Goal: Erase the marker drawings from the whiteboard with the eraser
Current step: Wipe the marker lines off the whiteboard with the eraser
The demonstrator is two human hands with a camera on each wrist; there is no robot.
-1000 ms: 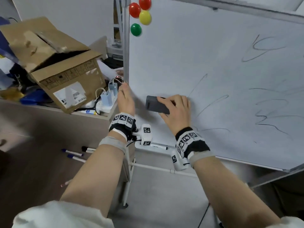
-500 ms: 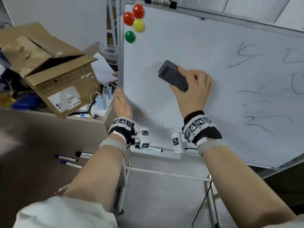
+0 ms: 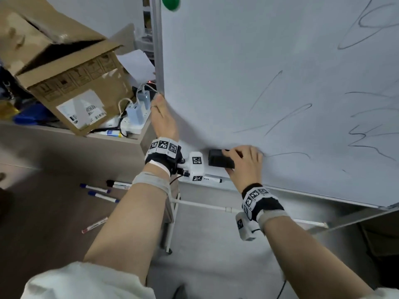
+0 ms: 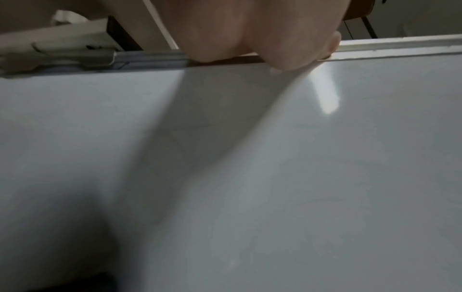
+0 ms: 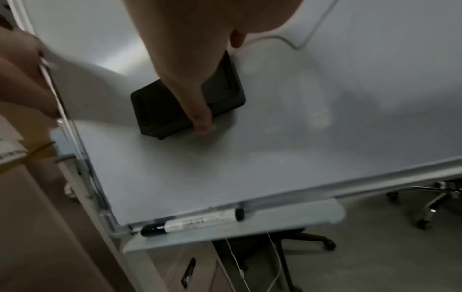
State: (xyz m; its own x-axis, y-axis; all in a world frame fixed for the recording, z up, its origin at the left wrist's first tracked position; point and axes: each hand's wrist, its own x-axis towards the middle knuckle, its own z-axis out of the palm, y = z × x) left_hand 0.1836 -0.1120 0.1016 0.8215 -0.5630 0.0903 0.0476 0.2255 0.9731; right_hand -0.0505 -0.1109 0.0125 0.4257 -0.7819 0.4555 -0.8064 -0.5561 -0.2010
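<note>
Whiteboard [image 3: 248, 50] fills the right and upper part of the head view, its surface tilted toward the camera, with dark marker drawings [image 3: 287, 117] scrawled across its middle and right side. The black eraser [image 3: 220, 159] lies flat against the board near the lower left corner, just above the bottom edge. The right hand [image 3: 245, 164] grips it, fingers curled over its top and the thumb along its lower side; in the right wrist view the eraser [image 5: 175, 102] sits pressed on the board under that hand [image 5: 190, 59], a curved line just beyond it.

The left hand [image 3: 163, 120] holds the board's left frame, the thumb on the front face and the fingers wrapped behind the edge; the left wrist view shows the hand [image 4: 250, 33] clamped over the metal rim with the bare board surface [image 4: 250, 177] below it.

A black-capped marker [image 5: 192, 222] lies in the tray [image 5: 287, 223] along the board's bottom edge, below the eraser. A green magnet [image 3: 170, 3] sticks to the board's top left. To the left, a cardboard box [image 3: 64, 67] rests tilted on a tabletop [image 3: 64, 145] beside a power strip with chargers [image 3: 136, 113]. Several markers [image 3: 97, 190] lie on the floor beneath.
</note>
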